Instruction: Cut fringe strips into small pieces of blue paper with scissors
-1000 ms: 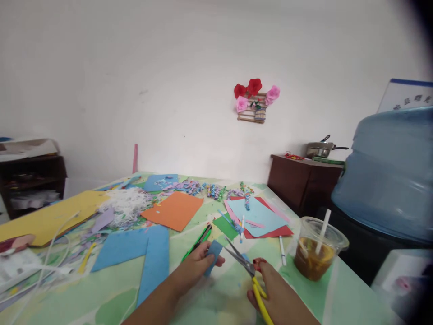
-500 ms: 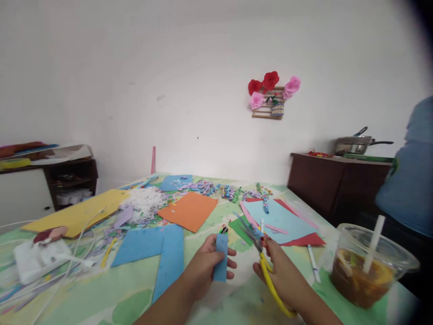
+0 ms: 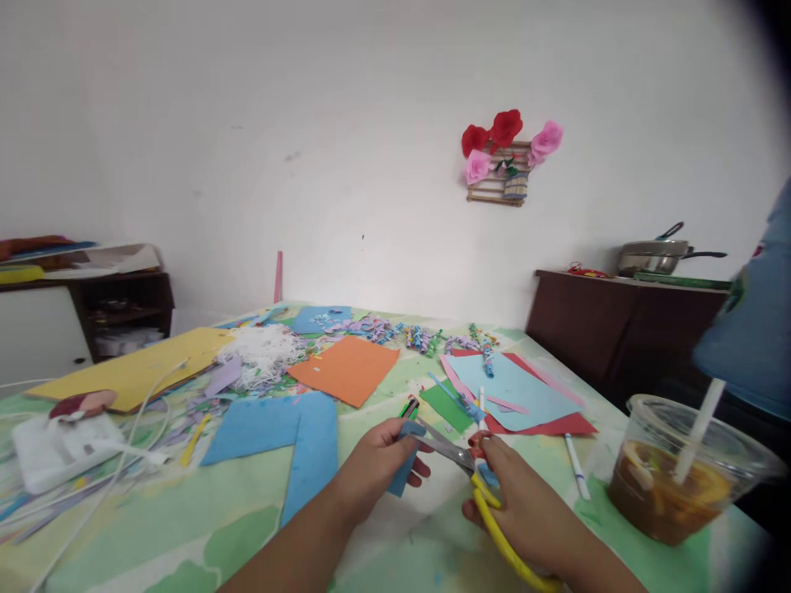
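Between the thumb and fingers of my left hand (image 3: 376, 461) is a small blue strip of paper (image 3: 404, 473), its top bent over. My right hand (image 3: 519, 494) grips yellow-handled scissors (image 3: 494, 523), their blades pointing left and reaching the top of the strip. Whether the blades bite into the paper, I cannot tell. A small red and blue piece shows by the right fingers. Behind my left hand lies a pen with a green and black end (image 3: 409, 408). Larger blue paper sheets (image 3: 318, 449) rest to the left of my left hand.
An orange sheet (image 3: 346, 368), white shredded strands (image 3: 263, 356) and yellow sheets (image 3: 148, 362) lie farther back. A light blue sheet (image 3: 525, 391) tops red and pink ones. At the right stand a drink cup (image 3: 685, 478) and a white marker (image 3: 578, 465); a person in blue (image 3: 747, 329) is beyond.
The scissors have swung left, so their blades now meet the blue strip. The strip's top has bent and it has tilted in my left hand. The view has shifted slightly.
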The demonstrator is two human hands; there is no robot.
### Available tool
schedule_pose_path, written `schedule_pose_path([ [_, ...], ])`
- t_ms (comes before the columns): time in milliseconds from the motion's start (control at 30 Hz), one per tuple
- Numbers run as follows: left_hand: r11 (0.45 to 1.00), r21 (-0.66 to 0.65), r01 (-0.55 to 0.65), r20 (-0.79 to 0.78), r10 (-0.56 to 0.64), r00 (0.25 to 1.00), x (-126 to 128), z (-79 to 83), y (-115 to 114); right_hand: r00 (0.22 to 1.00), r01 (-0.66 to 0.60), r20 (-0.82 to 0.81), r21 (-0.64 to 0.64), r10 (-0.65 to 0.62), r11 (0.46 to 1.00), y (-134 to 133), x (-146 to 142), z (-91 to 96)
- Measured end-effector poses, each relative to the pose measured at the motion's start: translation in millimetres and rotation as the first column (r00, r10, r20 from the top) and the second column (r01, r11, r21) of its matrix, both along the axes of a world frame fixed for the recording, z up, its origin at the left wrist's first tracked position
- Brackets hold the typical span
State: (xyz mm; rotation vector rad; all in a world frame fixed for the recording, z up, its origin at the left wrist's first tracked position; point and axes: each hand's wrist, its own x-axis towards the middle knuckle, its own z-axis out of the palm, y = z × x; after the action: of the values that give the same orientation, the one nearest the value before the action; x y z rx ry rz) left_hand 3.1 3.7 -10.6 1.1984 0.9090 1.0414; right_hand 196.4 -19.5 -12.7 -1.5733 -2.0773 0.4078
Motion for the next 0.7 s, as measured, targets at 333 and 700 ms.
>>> schedule_pose_path([
  [333,0.985,0.150,0.089,-0.259,-0.048,0.965,-1.1,0.8,-2.9,0.993,-0.106,-0.059,-0.135,0.099,0.985,-7.0,-5.8,5.7],
  [700,0.963,0.253,0.097,-0.310,-0.015,0.951,-6.4,3.4,-7.9,0.987,-0.158,-0.071,-0.213,0.146,0.964,-9.6,-6.6,3.2],
])
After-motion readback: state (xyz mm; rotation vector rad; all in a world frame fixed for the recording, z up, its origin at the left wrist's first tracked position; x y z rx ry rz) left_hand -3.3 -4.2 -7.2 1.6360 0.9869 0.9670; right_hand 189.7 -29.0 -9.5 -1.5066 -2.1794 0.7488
